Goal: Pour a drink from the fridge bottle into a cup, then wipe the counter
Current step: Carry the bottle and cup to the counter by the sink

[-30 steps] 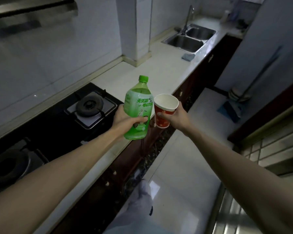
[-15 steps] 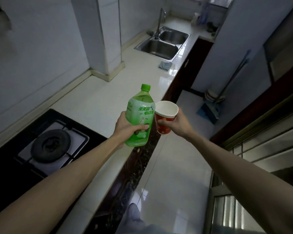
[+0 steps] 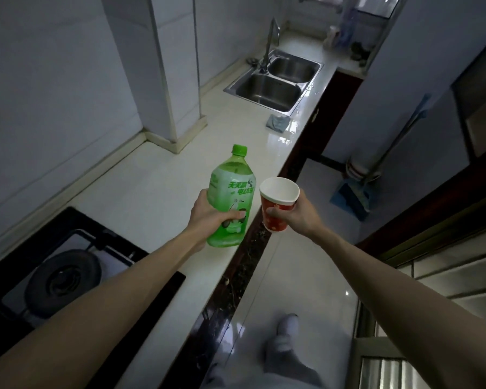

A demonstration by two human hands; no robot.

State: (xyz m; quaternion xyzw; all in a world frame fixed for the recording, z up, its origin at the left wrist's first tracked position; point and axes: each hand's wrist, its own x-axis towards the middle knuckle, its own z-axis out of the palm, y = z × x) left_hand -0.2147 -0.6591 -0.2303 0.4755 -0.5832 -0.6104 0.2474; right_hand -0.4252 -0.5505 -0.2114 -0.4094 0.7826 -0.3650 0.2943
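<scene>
My left hand (image 3: 212, 217) grips a green drink bottle (image 3: 230, 192) round its lower half. The bottle stands upright above the front edge of the white counter (image 3: 141, 197), and its green cap is on. Just to its right, my right hand (image 3: 295, 213) holds a red paper cup (image 3: 277, 204) with a white, empty inside, upright over the counter's edge and the floor. Bottle and cup are close but apart. A grey cloth (image 3: 277, 122) lies on the counter in front of the sink.
A gas hob (image 3: 62, 273) is set into the counter at the lower left. A double steel sink (image 3: 275, 82) with a tap sits farther along. A tiled pillar (image 3: 163, 71) juts onto the counter. A broom and dustpan (image 3: 354, 197) stand on the floor at the right.
The view has shifted along the counter toward the sink; the hob has slid to the lower left. Both hands keep their hold on bottle and cup, side by side.
</scene>
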